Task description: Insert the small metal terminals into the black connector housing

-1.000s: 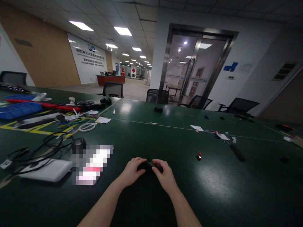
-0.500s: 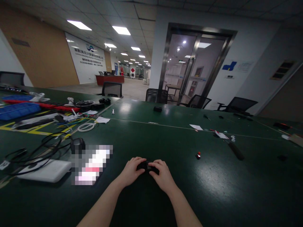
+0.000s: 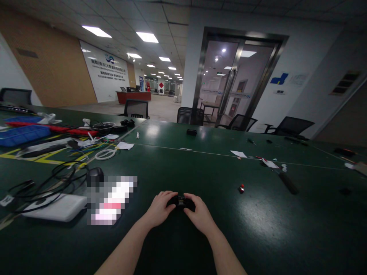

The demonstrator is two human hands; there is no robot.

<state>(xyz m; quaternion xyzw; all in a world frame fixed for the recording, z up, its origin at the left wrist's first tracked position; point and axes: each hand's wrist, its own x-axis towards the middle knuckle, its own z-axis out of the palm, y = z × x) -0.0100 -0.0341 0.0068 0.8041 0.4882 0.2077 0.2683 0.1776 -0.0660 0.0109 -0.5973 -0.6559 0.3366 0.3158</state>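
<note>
Low in the middle of the view, a small dark object [image 3: 181, 201] with a lighter patch at its centre lies between my hands; its exact kind I cannot make out. My left hand [image 3: 161, 205] closes on its left end, thumb in front and fingers behind. On the other end, my right hand [image 3: 200, 212] grips with thumb and fingers in the same way. The fingers cover both ends, so only the middle shows. Both forearms reach in from the bottom edge over the dark green table [image 3: 177, 172].
To my left are a phone with a blurred screen [image 3: 114, 202], a white box [image 3: 57, 208], a black mouse [image 3: 95, 175] and tangled cables. A small red-and-silver item [image 3: 241, 188] sits to the right, near a dark-handled tool [image 3: 288, 183]. A black block [image 3: 191, 132] stands farther back.
The fingers of my right hand have shifted slightly to the right along the dark object, so more of its middle shows. My left hand has hardly moved.
</note>
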